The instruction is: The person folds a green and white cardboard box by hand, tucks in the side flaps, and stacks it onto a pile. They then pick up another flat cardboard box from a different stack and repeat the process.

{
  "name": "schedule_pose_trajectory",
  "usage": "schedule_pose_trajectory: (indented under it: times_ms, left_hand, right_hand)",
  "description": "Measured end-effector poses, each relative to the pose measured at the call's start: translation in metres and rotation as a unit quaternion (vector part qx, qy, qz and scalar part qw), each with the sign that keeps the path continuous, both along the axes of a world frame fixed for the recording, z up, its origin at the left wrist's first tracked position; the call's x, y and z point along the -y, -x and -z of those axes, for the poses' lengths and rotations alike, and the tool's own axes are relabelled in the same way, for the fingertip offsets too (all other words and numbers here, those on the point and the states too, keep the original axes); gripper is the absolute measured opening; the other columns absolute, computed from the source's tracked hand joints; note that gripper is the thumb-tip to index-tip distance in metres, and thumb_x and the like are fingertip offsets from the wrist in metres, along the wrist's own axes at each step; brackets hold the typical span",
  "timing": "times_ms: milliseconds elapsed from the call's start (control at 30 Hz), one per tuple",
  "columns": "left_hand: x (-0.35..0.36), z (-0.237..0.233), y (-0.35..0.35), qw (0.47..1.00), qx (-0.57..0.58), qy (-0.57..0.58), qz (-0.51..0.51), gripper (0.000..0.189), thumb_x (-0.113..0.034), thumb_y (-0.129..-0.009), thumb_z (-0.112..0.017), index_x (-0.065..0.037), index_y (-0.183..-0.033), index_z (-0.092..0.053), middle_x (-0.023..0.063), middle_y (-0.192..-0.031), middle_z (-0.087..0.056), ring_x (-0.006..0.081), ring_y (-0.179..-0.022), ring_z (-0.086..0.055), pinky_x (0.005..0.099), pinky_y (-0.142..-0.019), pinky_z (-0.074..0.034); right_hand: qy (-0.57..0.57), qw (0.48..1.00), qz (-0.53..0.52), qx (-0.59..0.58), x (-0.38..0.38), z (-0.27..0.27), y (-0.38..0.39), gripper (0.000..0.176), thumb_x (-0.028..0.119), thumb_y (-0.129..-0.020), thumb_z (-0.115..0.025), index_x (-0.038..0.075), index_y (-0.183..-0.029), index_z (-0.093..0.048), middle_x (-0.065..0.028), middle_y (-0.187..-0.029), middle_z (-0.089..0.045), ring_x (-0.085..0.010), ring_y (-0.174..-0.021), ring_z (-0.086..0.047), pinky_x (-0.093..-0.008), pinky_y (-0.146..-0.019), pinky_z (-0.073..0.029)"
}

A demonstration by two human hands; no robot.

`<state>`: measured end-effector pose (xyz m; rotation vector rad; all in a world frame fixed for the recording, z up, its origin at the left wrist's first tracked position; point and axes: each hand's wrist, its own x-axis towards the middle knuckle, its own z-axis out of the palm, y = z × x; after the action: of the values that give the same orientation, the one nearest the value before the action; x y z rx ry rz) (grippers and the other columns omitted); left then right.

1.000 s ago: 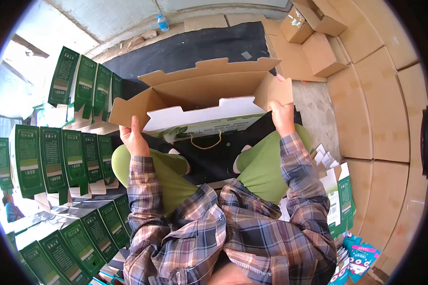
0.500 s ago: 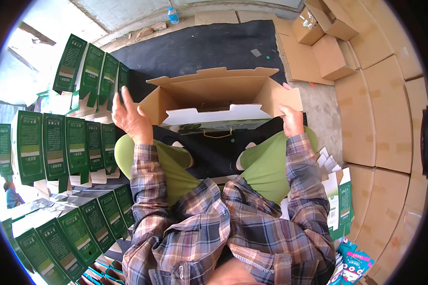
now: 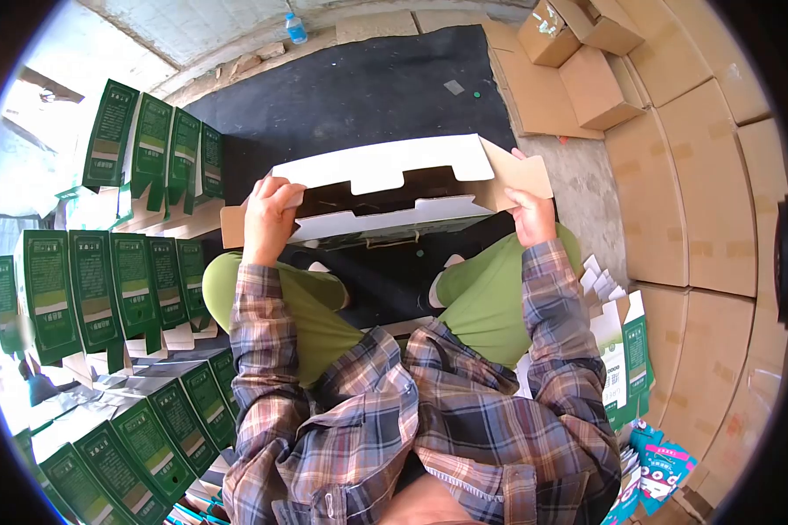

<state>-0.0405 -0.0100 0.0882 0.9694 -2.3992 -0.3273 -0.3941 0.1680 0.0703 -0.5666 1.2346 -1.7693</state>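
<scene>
A cardboard gift box (image 3: 385,166) with white flaps and a brown inside stands upright between my knees. Its far white flap is folded inward over the opening, and a notch shows at its edge. A dark gap remains between it and the near white flap (image 3: 446,208). My left hand (image 3: 270,219) is closed on the box's left end, fingers curled at the flap's corner. At the right end, my right hand (image 3: 531,210) pinches the brown side flap (image 3: 521,172), thumb on the near side. A cord handle hangs on the near face, partly in shadow.
Rows of green printed boxes (image 3: 92,289) stand at my left. Stacked brown cartons (image 3: 714,175) line the right side, with open cartons (image 3: 600,87) at the back right. A black mat (image 3: 350,96) covers the floor ahead. A blue bottle (image 3: 296,28) stands by the wall.
My left hand, open beside the box before, has closed on its left end. The far flap has swung from upright to folded over the opening. My right hand keeps its grip.
</scene>
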Motion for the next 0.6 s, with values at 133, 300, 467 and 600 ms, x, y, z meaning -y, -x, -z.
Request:
schedule_pose_trajectory:
  times_ms: [133,300,467,600]
  left_hand:
    - [-0.007,-0.004,-0.001,0.997,0.074,-0.008,0.016,0.035,-0.005,-0.062,-0.073,-0.011,-0.095,-0.065,0.0059,-0.093,-0.058,0.0273,-0.092,-0.054,0.0391,-0.087,-0.043]
    - [-0.010,-0.003,-0.004,0.990,0.135,-0.037,0.032,0.045,-0.012,-0.060,-0.077,-0.014,-0.103,-0.065,0.0045,-0.096,-0.058,0.0241,-0.103,-0.052,0.0447,-0.103,-0.029]
    - [-0.012,-0.005,-0.006,0.986,0.162,-0.036,0.033,0.047,-0.015,-0.062,-0.077,-0.014,-0.107,-0.064,0.0045,-0.099,-0.058,0.0235,-0.105,-0.052,0.0451,-0.107,-0.025]
    - [-0.011,0.003,-0.009,0.992,0.120,0.012,0.018,0.037,-0.015,-0.066,-0.074,-0.012,-0.102,-0.066,0.0035,-0.095,-0.059,0.0226,-0.099,-0.055,0.0454,-0.104,-0.029]
  right_hand:
    - [-0.007,0.999,0.024,-0.020,0.000,0.010,0.003,0.063,-0.011,-0.073,-0.047,0.000,-0.135,-0.038,-0.0096,-0.137,-0.043,-0.0171,-0.121,-0.046,-0.0294,-0.099,-0.039]
    - [-0.053,0.947,-0.034,-0.316,0.001,0.005,-0.003,0.057,0.003,-0.082,-0.057,-0.001,-0.136,-0.037,-0.0104,-0.135,-0.046,-0.0188,-0.121,-0.046,-0.0310,-0.101,-0.036]
    - [-0.063,0.842,-0.204,-0.495,0.011,-0.002,0.000,0.061,0.038,-0.081,-0.068,0.001,-0.127,-0.050,-0.0170,-0.143,-0.036,-0.0272,-0.128,-0.041,-0.0357,-0.100,-0.037]
    - [-0.147,0.838,-0.158,-0.501,0.023,0.005,-0.001,0.043,0.027,-0.081,-0.067,0.006,-0.118,-0.060,-0.0164,-0.145,-0.032,-0.0283,-0.125,-0.045,-0.0344,-0.099,-0.039]
